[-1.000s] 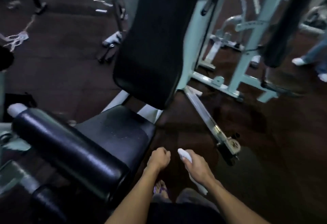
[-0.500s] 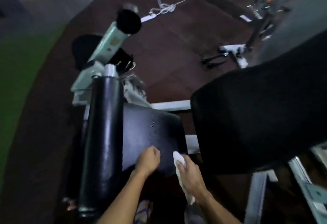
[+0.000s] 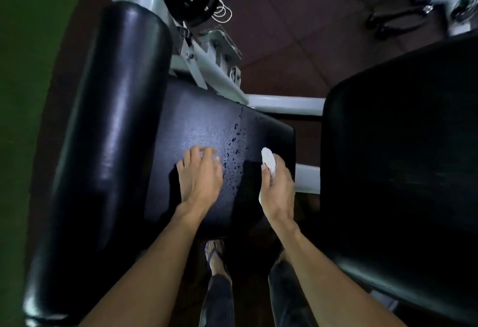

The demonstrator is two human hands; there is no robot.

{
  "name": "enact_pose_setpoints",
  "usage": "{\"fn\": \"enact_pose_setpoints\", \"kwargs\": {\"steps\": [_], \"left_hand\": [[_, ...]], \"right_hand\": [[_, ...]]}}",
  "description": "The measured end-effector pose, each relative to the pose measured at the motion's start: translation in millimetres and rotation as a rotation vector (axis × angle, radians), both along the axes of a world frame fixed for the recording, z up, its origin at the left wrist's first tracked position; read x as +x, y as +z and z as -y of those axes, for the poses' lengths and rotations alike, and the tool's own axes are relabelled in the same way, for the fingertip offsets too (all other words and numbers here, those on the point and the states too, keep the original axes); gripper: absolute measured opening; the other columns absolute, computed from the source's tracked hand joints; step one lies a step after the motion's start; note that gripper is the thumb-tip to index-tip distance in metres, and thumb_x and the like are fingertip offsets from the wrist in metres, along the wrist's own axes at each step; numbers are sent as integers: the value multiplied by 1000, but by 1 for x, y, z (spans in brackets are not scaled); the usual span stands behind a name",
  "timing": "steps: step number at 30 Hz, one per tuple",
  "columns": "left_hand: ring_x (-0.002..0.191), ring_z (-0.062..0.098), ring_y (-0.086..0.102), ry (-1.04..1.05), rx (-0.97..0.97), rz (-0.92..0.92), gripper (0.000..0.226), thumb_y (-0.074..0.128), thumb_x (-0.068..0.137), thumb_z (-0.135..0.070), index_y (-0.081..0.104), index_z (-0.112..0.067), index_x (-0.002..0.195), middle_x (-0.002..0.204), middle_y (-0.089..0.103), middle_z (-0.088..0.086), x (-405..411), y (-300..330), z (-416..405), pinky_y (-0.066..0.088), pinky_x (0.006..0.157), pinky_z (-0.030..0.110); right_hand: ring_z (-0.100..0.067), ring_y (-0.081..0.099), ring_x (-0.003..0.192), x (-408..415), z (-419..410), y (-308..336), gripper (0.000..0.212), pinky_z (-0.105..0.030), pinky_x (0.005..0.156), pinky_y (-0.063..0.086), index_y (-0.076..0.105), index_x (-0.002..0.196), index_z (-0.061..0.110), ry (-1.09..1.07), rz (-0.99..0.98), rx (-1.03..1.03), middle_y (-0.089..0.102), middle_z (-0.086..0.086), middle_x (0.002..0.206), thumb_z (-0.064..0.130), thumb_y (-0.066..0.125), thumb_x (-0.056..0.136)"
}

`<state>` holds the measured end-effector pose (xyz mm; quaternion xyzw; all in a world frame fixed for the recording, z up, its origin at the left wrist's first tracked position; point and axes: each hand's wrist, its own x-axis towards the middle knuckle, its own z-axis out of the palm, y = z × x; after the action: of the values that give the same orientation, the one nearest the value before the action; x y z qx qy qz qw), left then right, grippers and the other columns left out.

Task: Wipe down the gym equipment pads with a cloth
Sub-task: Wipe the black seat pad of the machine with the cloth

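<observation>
Head view looks straight down on a dim gym machine with three black pads. Middle of the picture is the flat seat pad (image 3: 207,130), and beads of liquid (image 3: 236,143) sit on it between the two hands, scattered from its far edge toward the near one. Those drops lie unsmeared, so the seat looks sprayed but not yet wiped.

The right hand (image 3: 278,187) hovers over the right part of the seat, its fingers curled round a white object (image 3: 267,160) that pokes out past the thumb and shows again below the palm. It is too dim to say for certain what this is; going by the task, I take it for the bunched cloth. Whether it touches the pad I cannot tell.

The left hand (image 3: 200,174) lies palm down on the seat just left of the drops, fingers loosely bent and holding nothing, seemingly bracing.

Left of the seat runs the long roller pad (image 3: 113,119). It shines under the light, yet no drops or streaks can be made out on it, so I cannot say whether it has been cleaned. The broad back pad (image 3: 403,161) on the right is too dark to judge either.

By my reading the task is at an early stage: the seat is wetted and waiting for the cloth, and the other two pads likely remain to be done. Below, a foot in a sandal (image 3: 216,254) stands on the floor (image 3: 297,16).
</observation>
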<state>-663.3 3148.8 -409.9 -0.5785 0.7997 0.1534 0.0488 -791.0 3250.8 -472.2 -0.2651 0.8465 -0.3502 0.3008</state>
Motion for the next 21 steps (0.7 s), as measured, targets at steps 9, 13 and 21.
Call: {"fn": "enact_pose_setpoints", "kwargs": {"steps": [9, 13, 21], "left_hand": [[154, 24, -7, -268, -112, 216, 61, 21, 105, -49, 8, -21, 158, 166, -7, 10, 14, -88, 56, -1, 124, 46], [155, 22, -9, -303, -212, 243, 67, 17, 103, -54, 0, -22, 159, 166, -11, 8, 24, -106, 54, -7, 124, 44], [155, 26, 4, -297, -297, 229, 66, 28, 103, -52, 10, -20, 159, 167, 2, 11, 24, -111, 51, 6, 125, 48]], "right_hand": [[-19, 6, 157, 58, -4, -71, 67, -46, 124, 17, 24, 158, 33, 224, -289, 109, 15, 1, 169, 65, 30, 100], [-22, 11, 157, 54, -27, -90, 62, -51, 124, 22, 21, 157, 35, 226, -345, 144, 17, 2, 169, 59, 32, 101], [-37, 28, 148, -6, 25, -103, 61, -53, 121, 25, 44, 149, 21, -217, -214, 108, 35, -11, 160, 53, 44, 96]]}}
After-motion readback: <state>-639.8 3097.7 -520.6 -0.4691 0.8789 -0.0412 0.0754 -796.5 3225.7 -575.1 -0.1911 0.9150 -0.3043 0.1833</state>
